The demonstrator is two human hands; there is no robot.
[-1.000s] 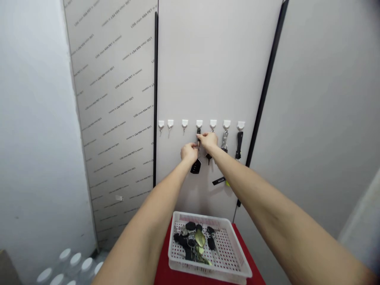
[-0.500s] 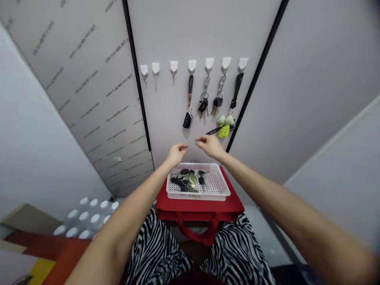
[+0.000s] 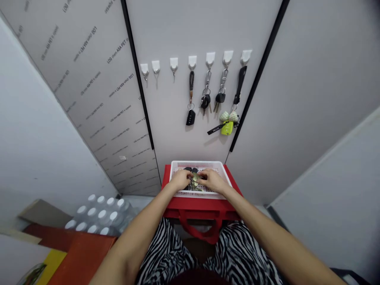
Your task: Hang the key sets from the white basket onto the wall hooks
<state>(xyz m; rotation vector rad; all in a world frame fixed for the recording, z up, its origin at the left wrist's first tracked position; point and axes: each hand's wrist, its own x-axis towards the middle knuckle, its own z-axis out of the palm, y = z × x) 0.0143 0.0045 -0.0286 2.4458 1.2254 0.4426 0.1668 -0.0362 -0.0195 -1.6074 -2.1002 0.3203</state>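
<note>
Both of my hands are down in a white plastic basket [image 3: 224, 174] among several bunches of keys [image 3: 194, 183]. My left hand [image 3: 180, 179] is on the left side, its fingers closed on keys near the middle of the pile. From the right, my right hand [image 3: 213, 180] closes its fingertips on keys in the same pile. Exactly which keys each hand holds is partly hidden by the fingers. A gold-coloured round piece [image 3: 195, 176] shows between the hands. The basket stands on a red bag [image 3: 202, 204] in front of my knees.
On the panel ahead, a row of white hooks [image 3: 192, 62] bears a black car key [image 3: 190, 117], two bunches of keys [image 3: 205, 101] and a lime-green key fob [image 3: 227, 128] on a black strap. Hooks at the left bear nothing. Bottles with white caps [image 3: 102, 214] stand lower left.
Both hands have come down from in front of the panel into the basket and closed on the keys there. The view has shifted slightly.
</note>
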